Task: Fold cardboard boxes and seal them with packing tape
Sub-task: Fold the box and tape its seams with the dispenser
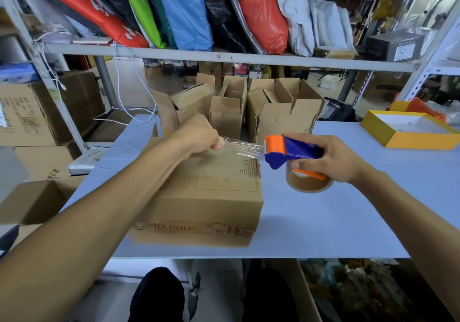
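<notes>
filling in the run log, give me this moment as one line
step: taping box | left hand: pinches tape end | right hand: grips tape dispenser | seal: not yet pressed down

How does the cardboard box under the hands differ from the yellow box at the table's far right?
The cardboard box is plain brown with its top closed; the yellow box is open, showing a white inside. The cardboard box looks taller, the yellow box shallow. Both rest on the table.
</notes>
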